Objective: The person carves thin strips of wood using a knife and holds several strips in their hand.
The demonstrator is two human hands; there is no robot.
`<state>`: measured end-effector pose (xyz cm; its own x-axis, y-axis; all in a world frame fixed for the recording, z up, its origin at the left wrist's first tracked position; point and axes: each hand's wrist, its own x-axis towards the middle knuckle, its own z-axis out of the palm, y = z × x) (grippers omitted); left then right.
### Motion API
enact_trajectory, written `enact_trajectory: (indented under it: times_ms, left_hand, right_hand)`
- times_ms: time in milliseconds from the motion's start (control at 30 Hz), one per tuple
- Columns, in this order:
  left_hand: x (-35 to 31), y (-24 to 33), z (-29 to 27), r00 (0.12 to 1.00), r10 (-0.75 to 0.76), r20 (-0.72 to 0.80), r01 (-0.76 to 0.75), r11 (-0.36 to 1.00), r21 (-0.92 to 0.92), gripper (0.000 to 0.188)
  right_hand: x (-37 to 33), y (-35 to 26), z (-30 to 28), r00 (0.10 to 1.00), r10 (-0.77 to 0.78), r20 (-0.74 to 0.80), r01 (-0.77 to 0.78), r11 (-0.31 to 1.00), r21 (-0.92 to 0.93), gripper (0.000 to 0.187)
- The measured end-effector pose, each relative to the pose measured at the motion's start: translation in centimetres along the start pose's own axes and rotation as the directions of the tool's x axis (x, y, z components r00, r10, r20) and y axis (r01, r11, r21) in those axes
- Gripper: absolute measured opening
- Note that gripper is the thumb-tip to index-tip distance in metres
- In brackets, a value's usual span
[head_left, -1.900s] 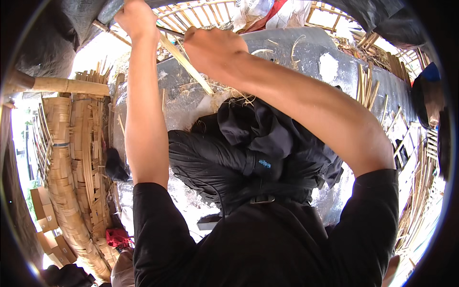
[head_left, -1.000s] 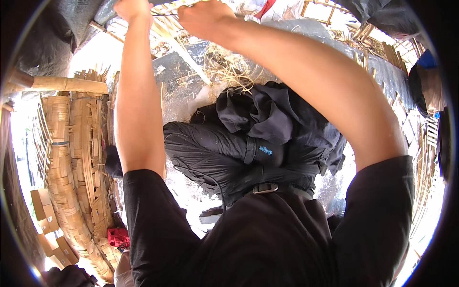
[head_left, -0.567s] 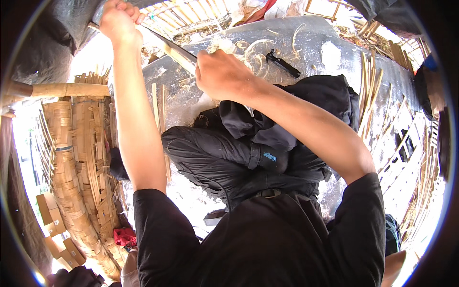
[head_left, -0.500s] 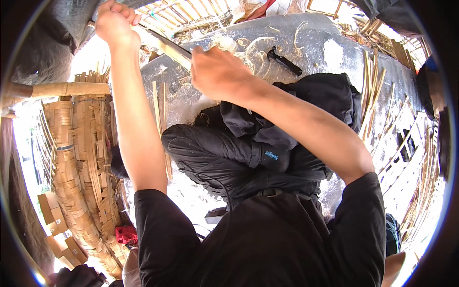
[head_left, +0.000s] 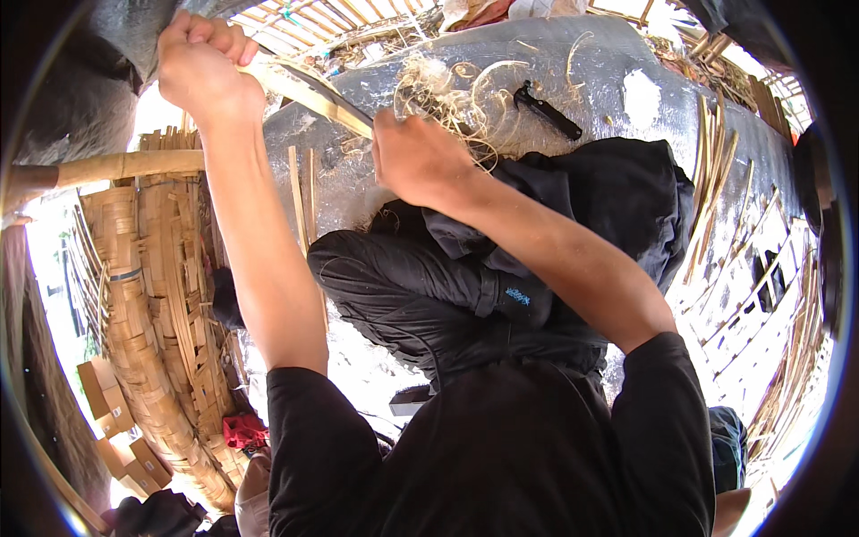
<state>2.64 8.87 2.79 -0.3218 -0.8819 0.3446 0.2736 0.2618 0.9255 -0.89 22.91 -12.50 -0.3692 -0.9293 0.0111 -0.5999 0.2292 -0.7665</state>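
At the upper left my left hand (head_left: pixel 208 70) is closed in a fist around one end of a pale bamboo strip (head_left: pixel 309 97). The strip slants down to the right toward my right hand (head_left: pixel 422 161), which is closed too. Along the strip's upper side lies a long, dark knife blade (head_left: pixel 335 94), widening toward my right fist. The knife's handle is hidden inside that fist. Whether my right fingers also touch the strip, I cannot tell. Thin curled shavings (head_left: pixel 438 89) lie just beyond my right hand.
A black-handled hammer (head_left: pixel 548 112) rests on the grey sheet (head_left: pixel 626 54). Split bamboo strips (head_left: pixel 711 179) lie at the right. Dark cloth (head_left: pixel 617 183) covers my folded legs. A woven bamboo piece (head_left: pixel 148 304) stands at the left, near cardboard boxes (head_left: pixel 107 394) and a bamboo pole (head_left: pixel 134 166).
My left hand has shifted slightly left and down. The right hand has moved a little down and right, with the blade and strip still stretched between both hands.
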Motion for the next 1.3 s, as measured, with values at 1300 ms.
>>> enact_trajectory:
  times_ms: [1300]
  left_hand:
    - [-2.7,0.1,-1.8,0.996,0.055,-0.072,-0.053,0.998,0.036,0.033]
  right_hand:
    - [-2.4,5.6,8.4,0.985,0.174,0.004,-0.174,0.984,0.024,0.028]
